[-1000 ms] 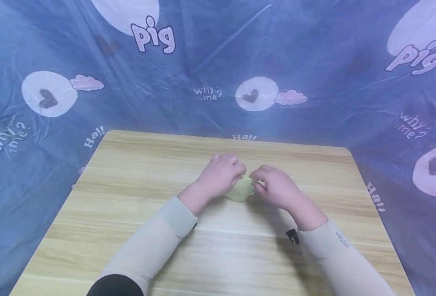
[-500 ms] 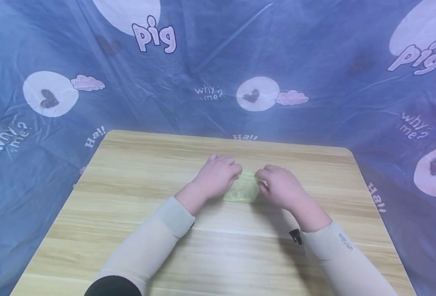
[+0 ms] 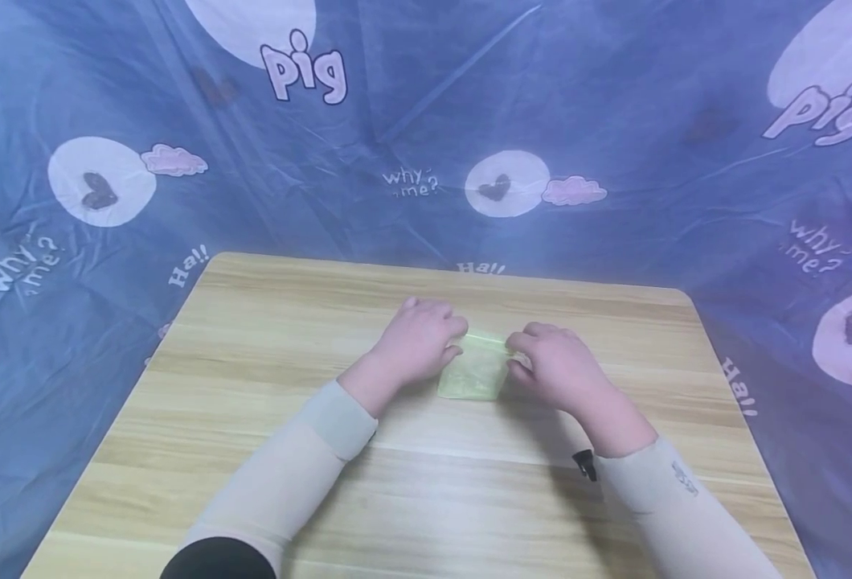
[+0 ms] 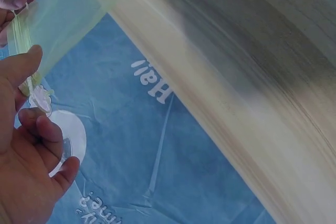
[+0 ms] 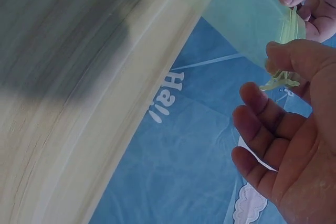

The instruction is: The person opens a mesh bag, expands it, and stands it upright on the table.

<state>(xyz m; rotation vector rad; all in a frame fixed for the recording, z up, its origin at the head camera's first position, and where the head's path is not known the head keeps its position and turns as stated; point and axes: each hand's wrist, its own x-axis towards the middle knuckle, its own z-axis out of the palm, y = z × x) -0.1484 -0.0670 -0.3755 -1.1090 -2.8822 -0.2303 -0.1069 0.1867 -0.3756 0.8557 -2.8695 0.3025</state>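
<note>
A small sheer yellow-green pouch (image 3: 473, 372) hangs spread between both hands over the middle of the table in the head view. Its top edge looks like a narrow, pleated band in both wrist views. My left hand (image 3: 419, 338) pinches the left end of that band between thumb and forefinger. At the other end, my right hand (image 3: 556, 362) pinches the band the same way, and loose strands (image 5: 281, 81) stick out below the thumb. The other fingers (image 5: 257, 135) of the right hand are loosely bent and hold nothing. Nothing can be made out inside the pouch.
A wood-grain table (image 3: 252, 346) with rounded far corners lies under the hands. Behind and beside it hangs a blue printed cloth (image 3: 368, 104). Pale sleeves cover both forearms, and a small black piece (image 3: 585, 464) sits at the right wrist.
Both hands have moved apart, the left to the left and the right to the right. The pouch's top, bunched up before, is now stretched straight between them.
</note>
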